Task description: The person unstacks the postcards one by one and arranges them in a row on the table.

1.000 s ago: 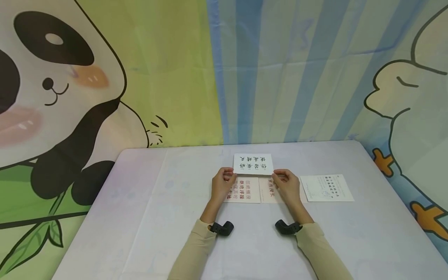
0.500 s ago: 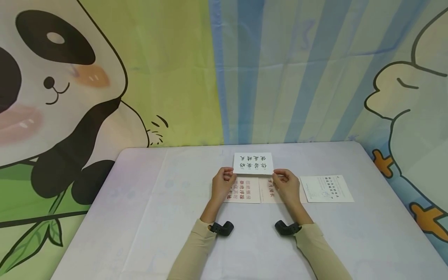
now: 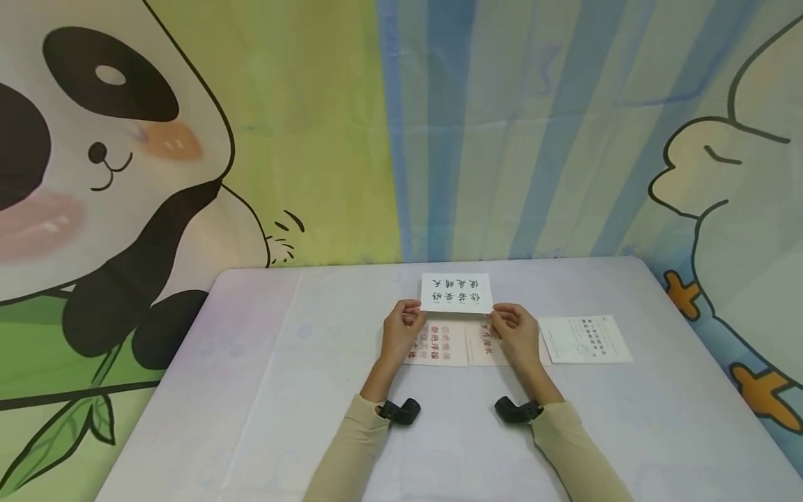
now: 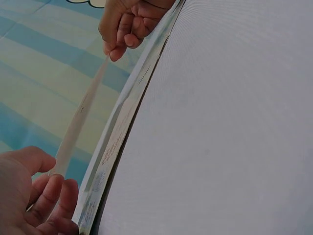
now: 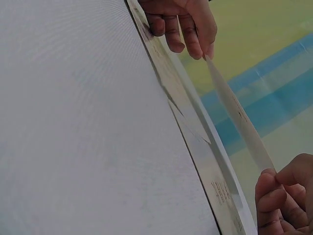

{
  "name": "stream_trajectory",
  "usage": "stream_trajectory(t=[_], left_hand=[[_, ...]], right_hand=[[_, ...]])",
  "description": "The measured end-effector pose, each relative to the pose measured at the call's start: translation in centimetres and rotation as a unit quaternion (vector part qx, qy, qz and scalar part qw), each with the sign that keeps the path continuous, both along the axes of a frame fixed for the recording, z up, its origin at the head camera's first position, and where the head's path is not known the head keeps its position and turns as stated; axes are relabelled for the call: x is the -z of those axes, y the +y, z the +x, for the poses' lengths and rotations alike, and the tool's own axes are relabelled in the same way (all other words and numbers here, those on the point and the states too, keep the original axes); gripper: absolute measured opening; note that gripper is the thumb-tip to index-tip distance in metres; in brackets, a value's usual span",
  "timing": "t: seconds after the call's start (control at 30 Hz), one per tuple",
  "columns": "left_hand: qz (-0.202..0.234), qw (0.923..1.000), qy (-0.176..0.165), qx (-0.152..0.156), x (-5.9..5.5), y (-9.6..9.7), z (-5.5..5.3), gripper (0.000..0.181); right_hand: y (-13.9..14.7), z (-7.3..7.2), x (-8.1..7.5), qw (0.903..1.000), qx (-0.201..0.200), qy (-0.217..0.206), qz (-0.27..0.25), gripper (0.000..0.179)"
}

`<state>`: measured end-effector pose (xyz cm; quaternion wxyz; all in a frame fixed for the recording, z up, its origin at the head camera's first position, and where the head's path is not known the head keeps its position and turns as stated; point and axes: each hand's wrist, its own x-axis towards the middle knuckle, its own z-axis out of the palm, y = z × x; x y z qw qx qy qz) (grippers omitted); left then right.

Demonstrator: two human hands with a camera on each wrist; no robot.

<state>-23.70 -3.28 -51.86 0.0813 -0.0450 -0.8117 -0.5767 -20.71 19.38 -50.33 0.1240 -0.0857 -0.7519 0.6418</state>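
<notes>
A white card printed with two rows of dark characters, upside down in the head view, is held above the table by its two near corners. My left hand pinches the left corner between thumb and finger, and my right hand pinches the right one. In the left wrist view the card appears nearly edge-on, stretched between both hands. Below it lie a card with red characters and a pinkish card, each partly covered by my hands.
To the right of my right hand lies another white card with dark print and a faint stamp. All cards rest on a pale cloth-covered table. Behind its far edge hangs a printed curtain, with a panda picture at left.
The head view has shifted slightly. Both hands keep the same grip on the white card, which stays in nearly the same place.
</notes>
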Motion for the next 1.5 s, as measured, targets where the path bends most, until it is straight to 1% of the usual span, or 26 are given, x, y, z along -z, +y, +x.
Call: stream_trajectory(t=[0.17,0.23,0.37,0.47,0.63,0.73,0.87,1.0,1.17,1.33,1.5], left_hand=[[0.004,0.9999,-0.012,-0.002,0.1,0.1,0.3,0.024],[0.007,0.9998,-0.016,-0.004,0.1,0.1,0.4,0.024],[0.013,0.9998,-0.011,-0.006,0.0,-0.1,0.6,0.024],[0.019,0.9997,-0.009,-0.008,0.2,-0.3,0.6,0.025],[0.027,0.9994,-0.022,-0.006,0.2,-0.9,0.8,0.028],[0.020,0.9994,-0.030,-0.002,0.1,-1.3,1.0,0.034],[0.012,0.9992,-0.038,0.006,0.0,-1.9,1.4,0.039],[0.018,0.9991,-0.036,0.014,-0.2,-2.6,1.7,0.038],[0.027,0.9988,-0.036,0.018,-0.7,-3.2,2.0,0.037],[0.022,0.9986,-0.045,0.015,-1.0,-3.7,2.4,0.038],[0.012,0.9989,-0.045,0.006,-1.2,-4.2,2.7,0.037]], right_hand=[[0.0,0.6,0.3,0.9999,0.005,-0.012,-0.008,0.022],[0.1,0.4,1.2,0.9998,0.012,-0.016,-0.008,0.021],[-0.1,0.7,1.4,0.9997,0.017,-0.018,-0.004,0.022],[-0.4,0.9,1.4,0.9998,0.017,-0.010,-0.006,0.022],[-0.9,1.3,1.2,0.9999,0.009,-0.009,-0.011,0.021],[-1.3,1.5,1.1,0.9998,0.005,-0.015,-0.010,0.021],[-1.7,1.8,1.2,0.9998,-0.001,-0.012,-0.016,0.021],[-1.9,2.1,1.1,0.9996,-0.019,0.004,-0.020,0.025],[-2.1,2.3,1.1,0.9991,-0.038,0.016,-0.006,0.030],[-2.5,2.6,0.9,0.9988,-0.045,0.019,-0.002,0.030],[-2.9,3.0,0.4,0.9988,-0.043,0.024,-0.001,0.027]])
